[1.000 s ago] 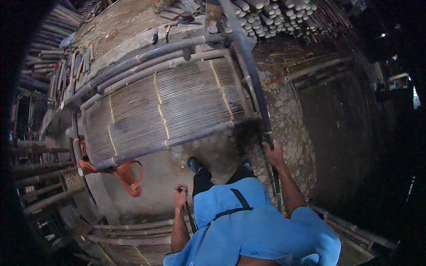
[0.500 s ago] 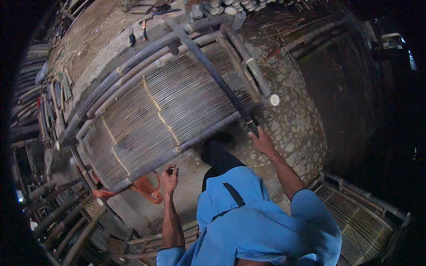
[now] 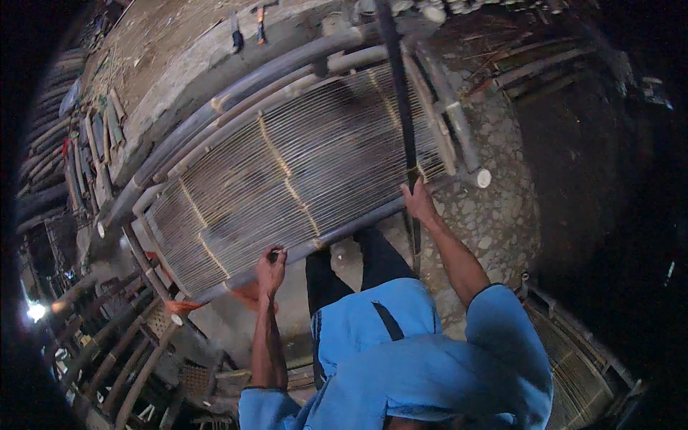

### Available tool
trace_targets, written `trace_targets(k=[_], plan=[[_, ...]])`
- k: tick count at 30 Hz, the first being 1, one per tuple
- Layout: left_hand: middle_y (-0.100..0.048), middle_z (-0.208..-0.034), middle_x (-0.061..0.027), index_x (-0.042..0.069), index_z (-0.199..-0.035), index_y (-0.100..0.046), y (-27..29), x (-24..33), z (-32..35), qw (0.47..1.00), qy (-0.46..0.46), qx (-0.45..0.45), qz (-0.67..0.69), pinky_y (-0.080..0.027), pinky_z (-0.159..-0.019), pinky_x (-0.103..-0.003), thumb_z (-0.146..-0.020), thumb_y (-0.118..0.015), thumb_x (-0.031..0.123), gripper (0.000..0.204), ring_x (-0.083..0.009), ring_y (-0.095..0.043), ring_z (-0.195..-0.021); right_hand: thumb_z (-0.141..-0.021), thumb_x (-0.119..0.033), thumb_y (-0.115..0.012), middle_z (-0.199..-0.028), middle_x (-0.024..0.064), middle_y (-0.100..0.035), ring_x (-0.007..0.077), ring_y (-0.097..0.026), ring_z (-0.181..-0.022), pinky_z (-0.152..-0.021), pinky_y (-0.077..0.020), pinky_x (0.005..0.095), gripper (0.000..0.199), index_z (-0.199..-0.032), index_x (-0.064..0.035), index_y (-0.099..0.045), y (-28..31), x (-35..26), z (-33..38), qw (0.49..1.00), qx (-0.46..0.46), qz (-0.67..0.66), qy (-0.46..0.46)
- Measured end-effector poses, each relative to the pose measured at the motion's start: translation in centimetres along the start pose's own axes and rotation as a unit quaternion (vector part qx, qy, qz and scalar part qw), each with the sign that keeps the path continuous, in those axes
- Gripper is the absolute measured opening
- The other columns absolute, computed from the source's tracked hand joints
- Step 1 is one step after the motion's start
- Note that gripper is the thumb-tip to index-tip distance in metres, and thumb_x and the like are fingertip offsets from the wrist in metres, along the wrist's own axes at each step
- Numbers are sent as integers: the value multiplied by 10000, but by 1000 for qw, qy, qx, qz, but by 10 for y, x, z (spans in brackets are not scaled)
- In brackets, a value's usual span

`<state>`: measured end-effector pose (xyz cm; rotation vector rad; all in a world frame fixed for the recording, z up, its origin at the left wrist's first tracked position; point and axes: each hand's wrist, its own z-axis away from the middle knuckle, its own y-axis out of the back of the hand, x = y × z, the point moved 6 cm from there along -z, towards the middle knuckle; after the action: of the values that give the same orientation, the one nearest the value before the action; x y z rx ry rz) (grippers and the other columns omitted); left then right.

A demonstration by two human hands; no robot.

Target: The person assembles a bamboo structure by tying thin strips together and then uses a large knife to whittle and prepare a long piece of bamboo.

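A long dark flat pole (image 3: 403, 100) lies across the right end of a bamboo bench frame (image 3: 373, 215). My right hand (image 3: 421, 201) is closed around it by the frame's near rail, and its lower end sticks out below the hand. The bench's seat of thin, closely spaced slats (image 3: 244, 172) is crossed by tan bindings (image 3: 290, 188). My left hand (image 3: 271, 271) is curled just at the near rail, left of my legs; something small and dark seems to be in its fingers, too little shown to name. Orange cord or cloth (image 3: 183, 307) hangs at the bench's left corner.
Two hand tools (image 3: 236, 34) lie on the ground beyond the bench. Cut bamboo pieces (image 3: 107, 129) are heaped at far left, beside stacked poles (image 3: 46, 132). Another slatted bamboo piece (image 3: 573, 365) stands at lower right. Stony paving (image 3: 494, 179) runs along the right.
My right hand has drawn the pole's angle steeper and moved up to the bench's near rail. My left hand has risen slightly to the rail. The view has shifted, and the bench sits further right.
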<state>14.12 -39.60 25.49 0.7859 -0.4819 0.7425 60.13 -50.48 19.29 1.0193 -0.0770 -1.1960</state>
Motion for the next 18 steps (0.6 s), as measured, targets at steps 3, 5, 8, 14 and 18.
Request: trace_targets(k=[3, 5, 8, 14, 18], plan=[[-660, -765, -70, -1, -1083, -661, 10, -5, -26, 998, -58, -25, -9, -484, -654, -302, -921, -642, 256, 305, -149, -597, -684, -975, -420, -525, -1230, 354, -568, 470, -558, -1170, -984, -452, 480, 715, -1408, 118, -341, -19, -21, -12, 998, 43, 21, 32], [-692, -806, -111, 5, -1078, -668, 23, -8, -34, 997, -9, -47, -52, -504, -705, -318, -898, -662, 281, 330, -177, -639, -723, -977, -419, -520, -1173, 354, -594, 478, -585, -1117, -936, -476, 489, 699, -1404, 107, -349, -27, -51, -8, 999, 20, -18, 23], [-705, -826, -144, 6, -1063, -675, 53, -41, -51, 998, -52, -22, -15, -513, -727, -341, -878, -664, 290, 338, -206, -665, -741, -978, -412, -514, -1170, 355, -594, 478, -590, -1104, -892, -488, 498, 684, -1405, 98, -353, -60, -64, -13, 1000, 11, 7, 11], [-698, -807, -196, -10, -1017, -677, 99, -27, -102, 995, -80, -6, -65, -507, -697, -408, -862, -641, 279, 331, -314, -669, -721, -978, -342, -553, -1285, 339, -554, 456, -538, -1213, -1012, -423, 465, 681, -1431, 117, -335, -75, -64, -22, 995, 87, -27, 46], [-678, -758, -214, -10, -962, -678, 111, -9, -154, 991, -88, -27, -101, -508, -687, -409, -834, -650, 276, 314, -336, -668, -711, -950, -311, -606, -1172, 348, -583, 493, -575, -1076, -916, -454, 516, 609, -1355, 101, -411, -85, -43, -54, 991, 129, 17, -7]])
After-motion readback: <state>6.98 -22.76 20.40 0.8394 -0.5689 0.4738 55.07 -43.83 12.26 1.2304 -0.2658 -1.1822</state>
